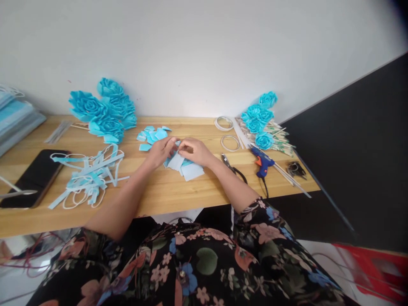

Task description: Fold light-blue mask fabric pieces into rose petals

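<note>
Over the middle of the table, my left hand [163,151] and my right hand [195,151] meet with fingertips pinched together. Between them a small blue piece of fabric [177,143] shows in part; the fingers cover most of it. Just beneath my hands lies a loose pile of cut fabric pieces [192,171], white on one face and blue on the other. Behind my left hand is a scatter of small bright blue cut pieces [153,135].
Blue fabric roses [110,108] stand at back left, smaller roses [258,114] at back right. Tangled strips with ear loops [91,174], a phone [35,178] and stacked masks [19,117] are left. Tape rolls [224,123], a cable [234,168] and a blue glue gun [263,161] lie right.
</note>
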The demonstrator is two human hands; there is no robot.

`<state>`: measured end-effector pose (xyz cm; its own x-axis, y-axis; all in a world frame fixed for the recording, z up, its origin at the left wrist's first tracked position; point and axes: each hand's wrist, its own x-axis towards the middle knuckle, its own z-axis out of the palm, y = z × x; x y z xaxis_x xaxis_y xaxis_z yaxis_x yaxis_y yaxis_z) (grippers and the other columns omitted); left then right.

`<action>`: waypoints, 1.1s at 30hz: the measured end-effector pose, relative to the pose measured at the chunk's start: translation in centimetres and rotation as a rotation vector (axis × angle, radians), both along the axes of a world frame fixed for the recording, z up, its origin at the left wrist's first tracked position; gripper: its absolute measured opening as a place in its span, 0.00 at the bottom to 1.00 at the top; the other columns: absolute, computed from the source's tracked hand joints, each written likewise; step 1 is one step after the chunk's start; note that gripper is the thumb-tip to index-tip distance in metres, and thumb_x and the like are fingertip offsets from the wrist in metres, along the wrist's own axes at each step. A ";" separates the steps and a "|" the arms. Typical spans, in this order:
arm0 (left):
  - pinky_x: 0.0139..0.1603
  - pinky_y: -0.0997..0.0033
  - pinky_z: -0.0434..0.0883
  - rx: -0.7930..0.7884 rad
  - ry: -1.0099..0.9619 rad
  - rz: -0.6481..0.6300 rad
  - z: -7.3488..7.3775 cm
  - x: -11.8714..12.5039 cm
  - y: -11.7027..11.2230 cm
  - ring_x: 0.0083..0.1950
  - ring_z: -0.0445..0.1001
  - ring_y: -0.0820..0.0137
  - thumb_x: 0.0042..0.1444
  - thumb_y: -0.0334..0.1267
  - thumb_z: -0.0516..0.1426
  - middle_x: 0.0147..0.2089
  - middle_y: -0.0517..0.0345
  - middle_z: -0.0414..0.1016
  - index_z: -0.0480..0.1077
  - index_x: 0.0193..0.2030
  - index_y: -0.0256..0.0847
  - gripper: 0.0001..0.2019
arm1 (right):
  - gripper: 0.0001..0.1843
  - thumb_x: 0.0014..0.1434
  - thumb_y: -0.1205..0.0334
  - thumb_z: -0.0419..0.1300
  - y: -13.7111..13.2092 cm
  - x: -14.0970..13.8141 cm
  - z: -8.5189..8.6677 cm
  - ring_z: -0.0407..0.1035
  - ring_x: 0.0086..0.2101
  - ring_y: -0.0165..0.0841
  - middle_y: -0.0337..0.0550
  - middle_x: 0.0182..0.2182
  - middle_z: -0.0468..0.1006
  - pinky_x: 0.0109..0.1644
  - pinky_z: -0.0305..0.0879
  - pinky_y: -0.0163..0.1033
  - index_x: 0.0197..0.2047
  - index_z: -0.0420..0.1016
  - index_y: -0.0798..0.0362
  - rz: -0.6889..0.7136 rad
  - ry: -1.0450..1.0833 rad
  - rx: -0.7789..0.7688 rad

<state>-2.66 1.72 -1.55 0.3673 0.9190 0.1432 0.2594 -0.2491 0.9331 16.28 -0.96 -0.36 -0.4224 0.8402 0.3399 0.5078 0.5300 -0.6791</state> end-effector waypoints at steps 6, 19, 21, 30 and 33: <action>0.28 0.75 0.61 0.016 -0.032 -0.106 0.9 0.5 -0.8 0.27 0.65 0.73 0.50 0.47 0.63 0.29 0.61 0.71 0.75 0.53 0.38 0.25 | 0.05 0.57 0.60 0.59 -0.4 0.1 0.3 0.70 0.34 0.31 0.39 0.32 0.78 0.43 0.63 0.36 0.36 0.74 0.51 -0.123 0.145 -0.072; 0.37 0.71 0.71 -0.225 -0.527 0.085 1.0 1.1 -0.8 0.33 0.74 0.71 0.40 0.43 0.69 0.33 0.59 0.77 0.72 0.37 0.37 0.19 | 0.23 0.57 0.43 0.62 -0.3 0.2 0.1 0.72 0.36 0.32 0.40 0.36 0.78 0.42 0.68 0.37 0.48 0.74 0.51 -0.086 0.366 -0.292; 0.36 0.72 0.70 -0.212 -0.551 0.111 1.0 1.4 -1.1 0.31 0.72 0.73 0.40 0.43 0.69 0.30 0.62 0.75 0.71 0.34 0.37 0.17 | 0.18 0.56 0.45 0.64 -0.3 0.1 -0.2 0.71 0.33 0.31 0.37 0.32 0.76 0.39 0.67 0.36 0.41 0.74 0.51 -0.118 0.346 -0.283; 0.28 0.73 0.69 -0.244 -0.375 0.092 0.5 2.0 -1.4 0.24 0.68 0.75 0.40 0.42 0.67 0.27 0.63 0.73 0.72 0.35 0.37 0.16 | 0.12 0.58 0.51 0.60 0.0 0.4 -0.3 0.67 0.30 0.29 0.37 0.29 0.74 0.38 0.64 0.35 0.34 0.71 0.51 -0.336 0.455 -0.150; 0.28 0.73 0.69 -0.235 -0.341 0.045 0.8 1.8 -1.4 0.25 0.68 0.75 0.39 0.43 0.68 0.29 0.61 0.74 0.73 0.36 0.37 0.18 | 0.13 0.58 0.49 0.60 0.0 0.5 -0.3 0.65 0.29 0.28 0.36 0.27 0.73 0.36 0.63 0.35 0.36 0.71 0.51 -0.333 0.482 -0.164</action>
